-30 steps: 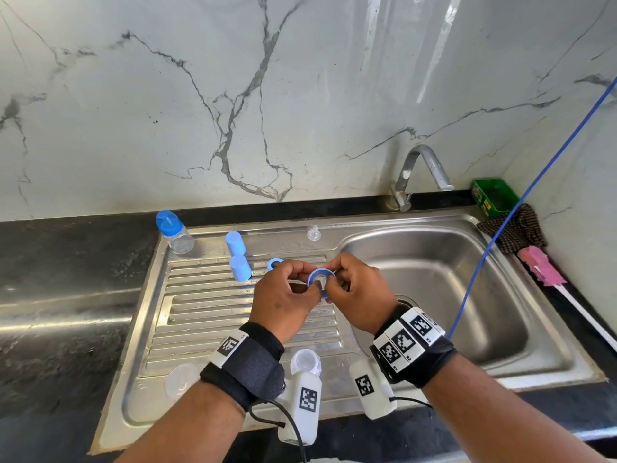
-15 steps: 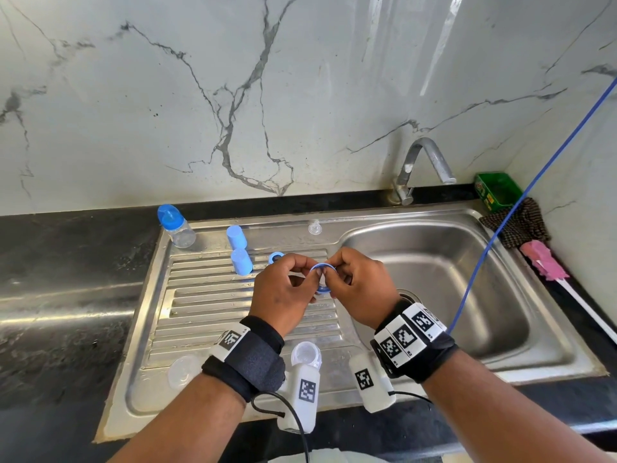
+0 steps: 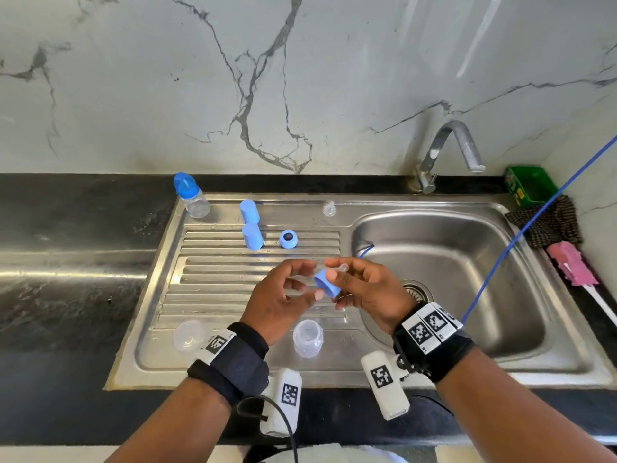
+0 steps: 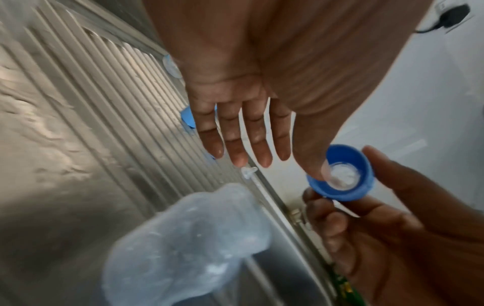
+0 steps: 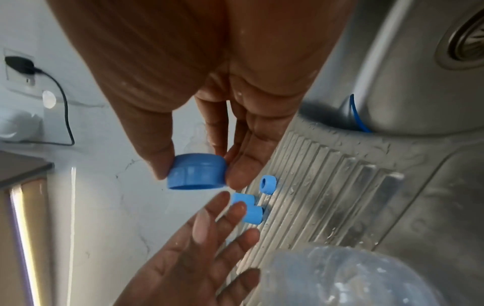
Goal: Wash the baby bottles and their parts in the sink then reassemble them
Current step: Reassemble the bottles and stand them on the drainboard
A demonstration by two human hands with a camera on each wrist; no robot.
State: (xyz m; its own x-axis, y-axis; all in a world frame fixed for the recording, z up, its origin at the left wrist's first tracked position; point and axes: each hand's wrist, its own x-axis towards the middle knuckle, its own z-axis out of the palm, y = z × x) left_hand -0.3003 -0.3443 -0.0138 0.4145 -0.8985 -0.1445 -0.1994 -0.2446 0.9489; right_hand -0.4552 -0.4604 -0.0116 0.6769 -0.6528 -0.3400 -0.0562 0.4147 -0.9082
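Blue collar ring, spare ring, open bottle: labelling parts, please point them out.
blue collar ring (image 5: 197,171), right wrist view, outer side wall.
spare ring (image 3: 288,238), head view, top face.
open bottle (image 3: 307,339), head view, shoulder.

open bottle (image 4: 183,244) blurred and cut off at wrist views' lower edges, pink brush (image 3: 574,265) handle leaving frame right

The head camera is looking down from above at the sink's ribbed drainboard (image 3: 233,272). Both wrist cameras are sitting close, facing along the palms toward the fingertips. All three are sharing the blue screw ring (image 3: 328,285) (image 4: 340,172) (image 5: 197,171) and drainboard.
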